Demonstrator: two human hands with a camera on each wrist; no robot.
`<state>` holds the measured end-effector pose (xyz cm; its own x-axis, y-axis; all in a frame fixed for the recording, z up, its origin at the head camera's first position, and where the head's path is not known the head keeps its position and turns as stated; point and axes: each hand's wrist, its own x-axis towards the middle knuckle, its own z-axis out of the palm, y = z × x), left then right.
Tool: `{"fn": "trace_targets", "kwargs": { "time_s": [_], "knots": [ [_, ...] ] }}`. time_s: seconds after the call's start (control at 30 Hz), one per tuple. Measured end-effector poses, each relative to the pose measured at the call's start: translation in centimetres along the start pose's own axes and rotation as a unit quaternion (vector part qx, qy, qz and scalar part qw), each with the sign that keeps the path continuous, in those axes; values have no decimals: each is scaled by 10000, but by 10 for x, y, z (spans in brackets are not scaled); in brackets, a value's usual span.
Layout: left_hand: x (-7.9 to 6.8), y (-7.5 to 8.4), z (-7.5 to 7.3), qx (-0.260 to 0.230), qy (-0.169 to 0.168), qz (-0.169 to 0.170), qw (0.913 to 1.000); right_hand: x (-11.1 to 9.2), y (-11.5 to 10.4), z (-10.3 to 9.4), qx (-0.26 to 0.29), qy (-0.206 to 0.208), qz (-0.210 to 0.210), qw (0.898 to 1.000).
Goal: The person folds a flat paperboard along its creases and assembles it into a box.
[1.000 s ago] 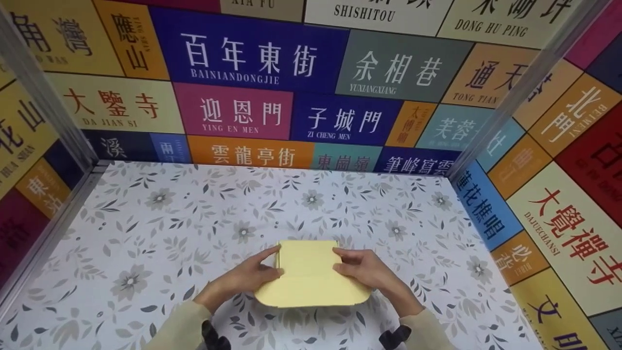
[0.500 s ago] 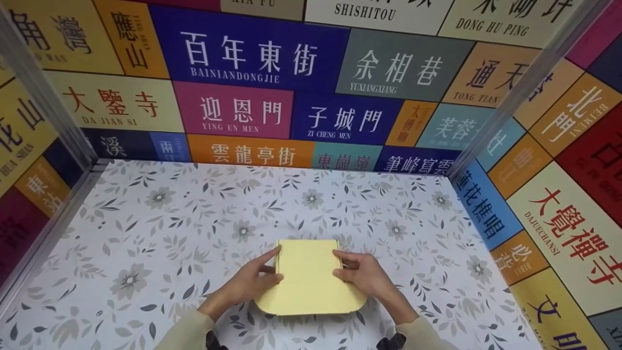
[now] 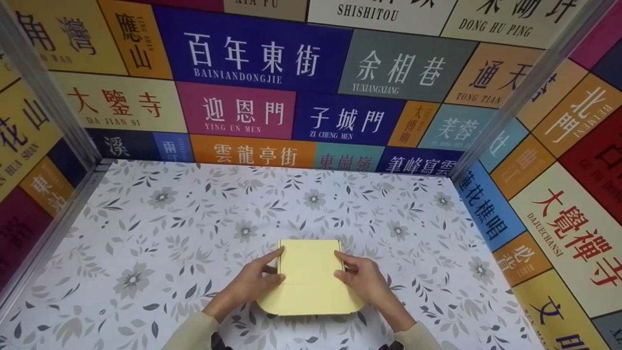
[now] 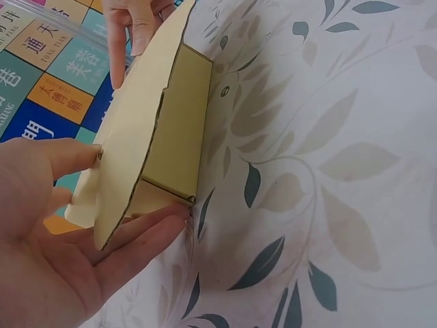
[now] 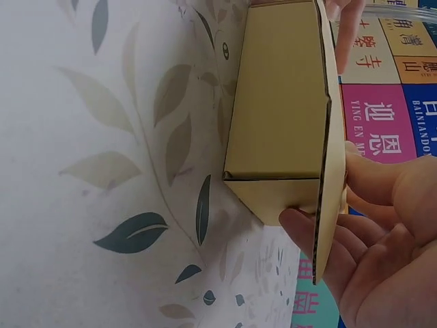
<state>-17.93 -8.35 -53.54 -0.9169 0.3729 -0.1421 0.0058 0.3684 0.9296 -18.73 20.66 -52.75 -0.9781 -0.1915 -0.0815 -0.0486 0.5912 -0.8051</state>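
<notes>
A small yellow cardboard box (image 3: 311, 272) sits on the tabletop with its lid folded over the top. The lid's wide front flap (image 3: 311, 304), rounded at the corners, sticks out toward me past the front wall. My left hand (image 3: 253, 282) holds the box at its left side. In the left wrist view its thumb lies on the lid and the fingers reach under the flap to the side wall (image 4: 164, 195). On the opposite side my right hand (image 3: 368, 279) grips likewise, its fingers against the side wall (image 5: 273, 195) beneath the flap. The box's inside is hidden.
A white tabletop (image 3: 204, 209) with a grey leaf and flower print surrounds the box. Colourful panels (image 3: 252, 53) with Chinese lettering stand at the back and both sides. Metal strips (image 3: 510, 92) run along the corners.
The lid's front flap has come down a little, its edge now nearer me in the head view. Both hands have shifted slightly and keep their hold on the sides.
</notes>
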Motion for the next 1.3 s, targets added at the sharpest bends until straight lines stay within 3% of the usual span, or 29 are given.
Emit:
{"fn": "trace_targets", "kwargs": {
  "time_s": [0.27, 0.5, 0.73, 0.9, 1.1, 1.17, 1.3],
  "knots": [
    [2, 0, 4, -151, 37, 129, 9998, -2, 0, -3, -110, 139, 36, 9998],
    [4, 0, 5, -151, 58, 19, 9999, -2, 1, -4, -227, 202, 85, 9995],
    [2, -3, 5, -262, 82, -54, 9996, -1, 3, -2, -312, 125, 28, 9994],
    [0, -7, 5, -221, 117, 83, 9997, 0, 2, -3, -234, 68, 0, 9997],
    [2, -8, -5, 224, 25, 434, 9988, 6, 1, -10, 99, 44, 238, 9997],
    [5, -6, -11, 442, 70, 456, 9980, 8, 3, -14, 172, 28, 150, 9997],
    [13, -8, -21, 402, -59, 455, 9981, 12, 14, -25, 128, -213, -181, 9995]
  ]
}}
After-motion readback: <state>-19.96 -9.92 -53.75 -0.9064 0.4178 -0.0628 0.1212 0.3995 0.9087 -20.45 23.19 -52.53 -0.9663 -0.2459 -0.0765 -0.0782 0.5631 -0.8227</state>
